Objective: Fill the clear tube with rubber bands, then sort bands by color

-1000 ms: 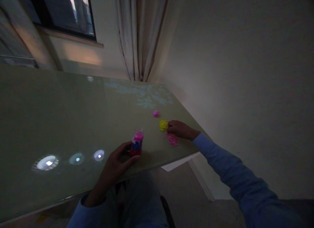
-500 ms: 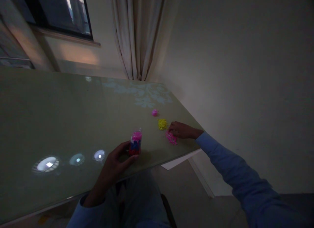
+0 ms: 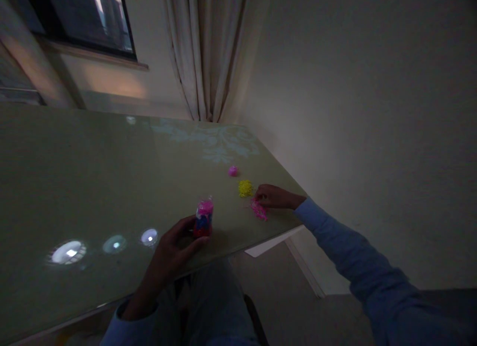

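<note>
My left hand [image 3: 173,249] is wrapped round a small clear plastic packet [image 3: 203,217], with thumb and fingers on either side of its lower part. Pink shows at the packet's top, blue and white in its middle, red at its base. At the table's right side, my right hand [image 3: 274,196] has its fingers curled together over the upper edge of a pile of thin pink strands [image 3: 260,210]. Whatever lies between those fingertips is too small to make out. Just beyond the pile is a heap of fine yellow pieces [image 3: 245,188]. Farther back sits a small pink bundle [image 3: 233,171].
The glossy greenish table [image 3: 112,187] reflects several ceiling lights and ends in an edge close to my right forearm. A pale wall [image 3: 354,137] rises beyond that edge. Behind the table hang a curtain [image 3: 208,52] and a window [image 3: 89,18].
The whole view has shifted slightly, moving things a little to the left in the picture. Both hands keep nearly the same places, the left still round the packet, the right at the pink pile.
</note>
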Motion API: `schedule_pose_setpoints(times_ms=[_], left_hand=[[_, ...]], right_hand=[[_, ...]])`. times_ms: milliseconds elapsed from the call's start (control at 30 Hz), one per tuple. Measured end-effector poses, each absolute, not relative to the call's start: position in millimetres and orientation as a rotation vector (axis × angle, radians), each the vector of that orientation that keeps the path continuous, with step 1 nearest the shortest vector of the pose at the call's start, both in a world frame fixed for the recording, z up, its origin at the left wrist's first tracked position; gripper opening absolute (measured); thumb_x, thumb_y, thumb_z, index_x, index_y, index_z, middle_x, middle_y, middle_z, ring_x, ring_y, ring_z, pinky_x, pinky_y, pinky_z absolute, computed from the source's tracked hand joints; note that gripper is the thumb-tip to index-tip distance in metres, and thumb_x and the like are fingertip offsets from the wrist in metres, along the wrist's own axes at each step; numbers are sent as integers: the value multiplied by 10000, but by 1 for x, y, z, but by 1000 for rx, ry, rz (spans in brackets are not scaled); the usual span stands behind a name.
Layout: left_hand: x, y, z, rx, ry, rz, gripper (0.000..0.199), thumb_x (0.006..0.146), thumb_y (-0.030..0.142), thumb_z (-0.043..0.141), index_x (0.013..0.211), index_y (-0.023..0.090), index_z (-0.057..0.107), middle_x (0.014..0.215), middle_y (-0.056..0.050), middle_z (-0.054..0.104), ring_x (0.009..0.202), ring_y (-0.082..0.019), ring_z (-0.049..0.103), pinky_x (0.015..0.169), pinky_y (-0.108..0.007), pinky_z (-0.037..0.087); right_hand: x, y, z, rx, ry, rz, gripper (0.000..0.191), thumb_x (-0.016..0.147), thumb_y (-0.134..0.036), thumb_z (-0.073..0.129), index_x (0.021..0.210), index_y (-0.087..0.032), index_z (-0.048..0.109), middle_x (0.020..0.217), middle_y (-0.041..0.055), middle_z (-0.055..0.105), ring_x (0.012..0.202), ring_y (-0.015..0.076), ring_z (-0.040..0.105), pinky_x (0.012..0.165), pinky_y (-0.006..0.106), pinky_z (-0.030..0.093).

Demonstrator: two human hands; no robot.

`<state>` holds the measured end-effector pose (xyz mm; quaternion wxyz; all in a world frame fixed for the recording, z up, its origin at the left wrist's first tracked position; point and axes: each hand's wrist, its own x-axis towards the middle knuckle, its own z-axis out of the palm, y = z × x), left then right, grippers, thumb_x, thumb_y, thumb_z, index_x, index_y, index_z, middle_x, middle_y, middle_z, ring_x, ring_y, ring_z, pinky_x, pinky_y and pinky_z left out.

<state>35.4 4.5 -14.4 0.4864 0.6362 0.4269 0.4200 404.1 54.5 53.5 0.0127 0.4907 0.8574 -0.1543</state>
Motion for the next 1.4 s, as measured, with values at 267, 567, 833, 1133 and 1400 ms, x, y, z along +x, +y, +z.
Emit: schedule_pose_setpoints(times_ms=[267,567,833,1133,1400], left_hand=[[35,4,-12,1568,1019,1033,528,717,461,781,1150,184,659,1077,-95,750,939,-257,730,834,-374,612],[35,6,-14,1602,1010,1045,511,727,458,773,1145,186,661,1071,-88,753,925,-248,735,815,-354,616],[34,6,-17,1625,1027,1030,517,739,467,763,1167,197,657,1075,-81,749,925,-241,731,833,-360,610],[33,5,-20,1646,1034,1076,507,732,452,773,1171,219,674,1114,-68,737,947,-229,719,864,-358,593],[34,5,-9,1747,1004,1212,430,755,379,749,1152,223,700,1159,-95,708,1054,-245,668,920,-387,551]], right_hand=[[404,53,51,1522,2670,-455,80,862,-140,589,863,-123,667,862,81,626,771,173,563,704,271,421],[411,48,50,1525,2782,-505,159,931,-238,542,874,-138,652,856,81,624,765,173,556,703,281,427],[420,47,59,1644,2827,-481,117,885,-252,593,859,-148,638,842,75,633,761,178,565,697,292,442],[406,29,75,1872,3027,-479,155,900,-310,594,847,-175,647,816,47,636,716,149,547,650,263,427],[339,15,87,1961,3366,-756,159,892,-325,638,814,-187,649,795,31,623,724,150,562,671,285,446]])
